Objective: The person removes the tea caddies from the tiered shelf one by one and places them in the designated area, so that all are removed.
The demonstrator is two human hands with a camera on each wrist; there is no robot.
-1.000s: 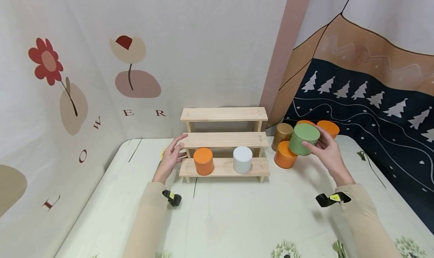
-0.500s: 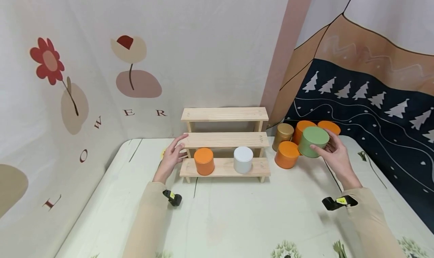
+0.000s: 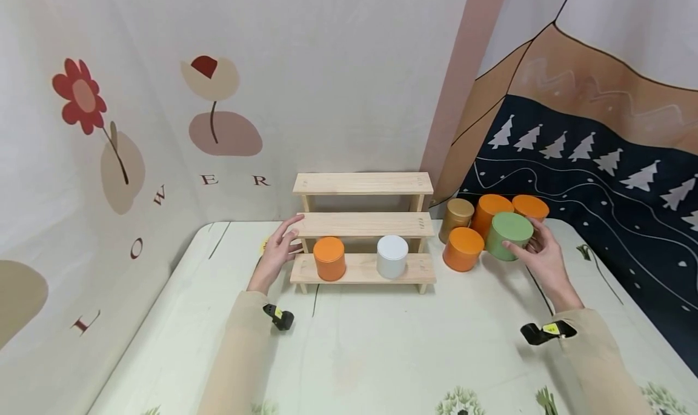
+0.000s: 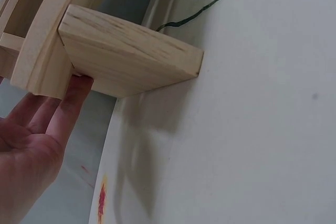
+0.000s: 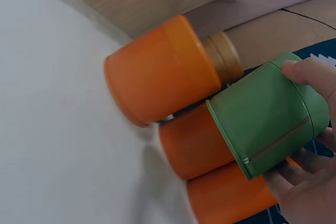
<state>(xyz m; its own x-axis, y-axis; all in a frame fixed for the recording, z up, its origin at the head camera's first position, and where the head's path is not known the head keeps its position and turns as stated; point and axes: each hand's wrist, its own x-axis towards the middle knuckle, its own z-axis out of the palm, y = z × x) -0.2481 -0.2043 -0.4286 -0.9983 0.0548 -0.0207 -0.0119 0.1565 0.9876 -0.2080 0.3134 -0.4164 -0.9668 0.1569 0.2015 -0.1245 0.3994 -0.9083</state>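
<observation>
My left hand rests at the left end of a three-tier wooden shelf, its fingers touching the middle board; in the left wrist view the straight fingers reach up beside the wood, the thumb hidden. My right hand grips a green tin between thumb and fingers. In the right wrist view the green tin is held in front of orange tins; whether its base touches the table I cannot tell. On the bottom board stand an orange tin and a white tin.
Right of the shelf stand a gold tin, a near orange tin, a taller orange tin and another orange one behind the green tin. Printed cloth hangs behind the pale table.
The right hand has moved the green tin to the right and slightly nearer, lower in view, uncovering the orange tin behind it. The left hand has stayed on the shelf.
</observation>
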